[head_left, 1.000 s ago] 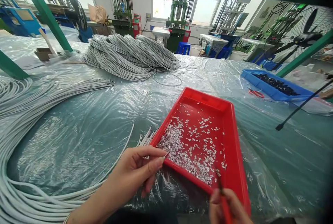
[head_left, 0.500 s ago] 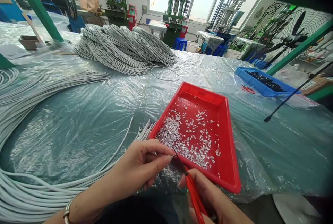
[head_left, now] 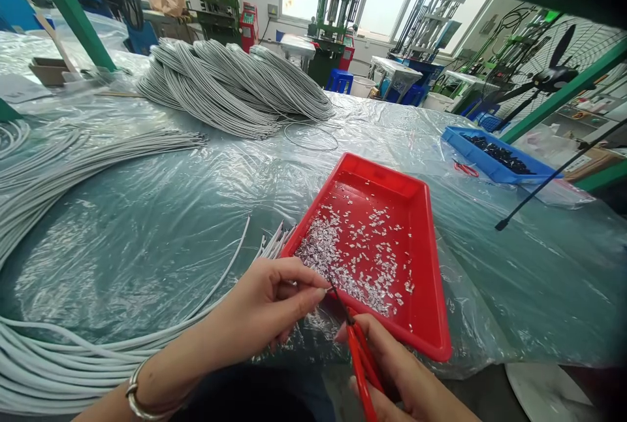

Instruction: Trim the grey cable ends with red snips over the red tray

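Observation:
My left hand (head_left: 274, 304) is closed in a pinch on a cable whose short pale end just shows past the fingertips, at the near rim of the red tray (head_left: 437, 291). Red-handled scissors (head_left: 361, 360) are gripped in my right hand (head_left: 392, 363), their thin dark blades touching or very close to that cable end. Small silvery scraps (head_left: 323, 245) lie scattered in the tray, thickest at its left. A bundle of white cables (head_left: 73, 363) curves from the left under my left forearm, with several tips against the tray's left side.
A large coil heap of grey cable (head_left: 235, 85) lies at the back. Another grey cable bundle (head_left: 112, 151) is at left. On the right are a blue tray (head_left: 455, 141) of black parts, red-handled scissors (head_left: 465, 168) and a fan (head_left: 553, 76). Plastic sheeting covers the table.
The scissors have shifted slightly, their blade tips reaching a little farther over the tray beside the cable end. My left hand keeps its pinch, its wrist slightly lower left.

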Demonstrator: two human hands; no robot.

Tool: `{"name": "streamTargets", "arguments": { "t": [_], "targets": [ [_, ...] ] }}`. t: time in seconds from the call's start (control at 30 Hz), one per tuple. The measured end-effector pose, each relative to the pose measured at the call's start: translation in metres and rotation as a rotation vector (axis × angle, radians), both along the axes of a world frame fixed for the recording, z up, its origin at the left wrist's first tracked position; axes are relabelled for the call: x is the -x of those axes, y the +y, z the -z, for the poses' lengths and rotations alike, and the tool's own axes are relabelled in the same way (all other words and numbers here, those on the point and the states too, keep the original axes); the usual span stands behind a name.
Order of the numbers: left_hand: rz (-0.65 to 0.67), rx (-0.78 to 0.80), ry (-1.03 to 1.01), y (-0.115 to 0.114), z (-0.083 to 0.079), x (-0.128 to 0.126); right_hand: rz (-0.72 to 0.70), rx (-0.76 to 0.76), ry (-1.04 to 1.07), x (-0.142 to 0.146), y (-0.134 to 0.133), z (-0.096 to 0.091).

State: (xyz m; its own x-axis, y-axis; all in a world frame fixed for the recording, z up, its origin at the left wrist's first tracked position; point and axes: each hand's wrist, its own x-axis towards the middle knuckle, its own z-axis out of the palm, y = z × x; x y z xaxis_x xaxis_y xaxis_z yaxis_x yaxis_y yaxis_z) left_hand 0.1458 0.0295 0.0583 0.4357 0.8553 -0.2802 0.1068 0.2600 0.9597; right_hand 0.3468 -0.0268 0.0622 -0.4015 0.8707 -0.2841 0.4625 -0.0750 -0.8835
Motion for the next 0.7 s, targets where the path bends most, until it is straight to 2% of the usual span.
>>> {"name": "streamTargets", "arguments": {
  "t": [0.13, 0.27, 0.33, 0.43, 0.5, 0.63, 0.7],
  "targets": [
    [-0.001, -0.007, -0.010, 0.003, 0.001, -0.001, -0.027, 0.042, -0.014, -0.002, -0.002, -0.001],
    [-0.003, 0.007, -0.011, 0.004, -0.003, -0.002, 0.037, 0.009, -0.014, -0.004, -0.004, -0.001],
    [-0.010, 0.001, -0.019, 0.004, -0.004, -0.001, 0.081, 0.027, 0.067, -0.003, -0.003, 0.000],
    [-0.025, -0.002, -0.044, 0.004, -0.004, 0.002, 0.140, 0.188, 0.256, 0.000, 0.000, 0.002],
    [-0.042, 0.011, -0.071, 0.003, -0.003, 0.004, 0.208, 0.223, 0.339, 0.001, 0.003, 0.004],
    [-0.076, 0.028, -0.129, 0.000, 0.001, 0.004, 0.353, 0.059, 0.400, -0.007, 0.004, 0.006],
    [-0.069, -0.099, -0.084, 0.000, 0.003, 0.009, 0.383, -0.009, 0.345, -0.013, 0.002, 0.005]
  ]
}}
